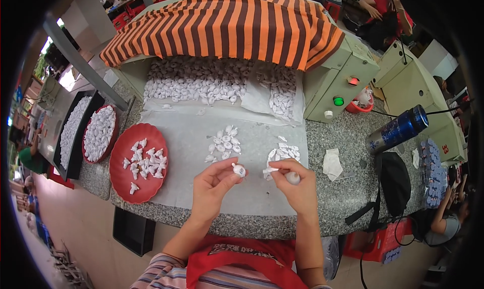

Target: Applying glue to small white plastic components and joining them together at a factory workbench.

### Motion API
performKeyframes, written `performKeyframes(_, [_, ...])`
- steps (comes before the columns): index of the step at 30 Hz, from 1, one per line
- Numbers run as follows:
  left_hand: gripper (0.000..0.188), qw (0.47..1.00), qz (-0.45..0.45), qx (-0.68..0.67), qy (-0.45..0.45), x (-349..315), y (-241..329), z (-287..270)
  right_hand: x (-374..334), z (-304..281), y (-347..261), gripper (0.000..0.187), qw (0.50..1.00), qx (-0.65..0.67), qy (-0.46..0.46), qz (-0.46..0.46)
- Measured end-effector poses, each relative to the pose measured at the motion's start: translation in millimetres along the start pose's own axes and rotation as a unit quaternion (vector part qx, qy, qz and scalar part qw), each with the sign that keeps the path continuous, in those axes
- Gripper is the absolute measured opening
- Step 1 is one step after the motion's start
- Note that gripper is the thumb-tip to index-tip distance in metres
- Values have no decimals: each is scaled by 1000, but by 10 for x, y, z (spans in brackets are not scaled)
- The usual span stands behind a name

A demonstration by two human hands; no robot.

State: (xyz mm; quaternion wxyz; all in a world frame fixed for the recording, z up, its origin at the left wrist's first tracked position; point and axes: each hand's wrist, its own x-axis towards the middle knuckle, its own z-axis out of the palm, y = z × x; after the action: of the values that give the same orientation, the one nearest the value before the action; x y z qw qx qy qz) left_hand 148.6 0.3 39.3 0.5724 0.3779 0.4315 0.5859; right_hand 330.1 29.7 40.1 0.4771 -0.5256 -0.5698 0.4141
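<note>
While the left hand point(214, 184), right of the plate point(120, 184), pinches a figurine point(239, 171), fingers curled, the right hand point(297, 188), farther right, angles inward, closed round a pale bulb point(292, 178), a white piece point(267, 172) at its fingertips.

Whitish object point(292, 178) part-hidden in right grip point(303, 189)

Soft light on the worktop point(330, 201), glare at upper left, fisheye-bent edges, black corners

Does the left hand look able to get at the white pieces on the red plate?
Probably yes: only the flat pale sheet lies between the left hand and the red plate, though that hand holds a small white piece.
</note>
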Motion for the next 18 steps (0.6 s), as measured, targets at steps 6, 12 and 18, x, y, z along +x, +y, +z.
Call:
performKeyframes(6, [31,998,-15,12,-52,-21,-27,118,-207,-2,-345,15,998,51,-19,-30])
performKeyframes(12, [27,996,37,30,-81,-45,39,130,-262,24,-319,18,982,-37,0,-184])
performKeyframes(18, [27,991,45,104,-76,-82,77,124,-312,62,-266,18,981,-20,-4,-194])
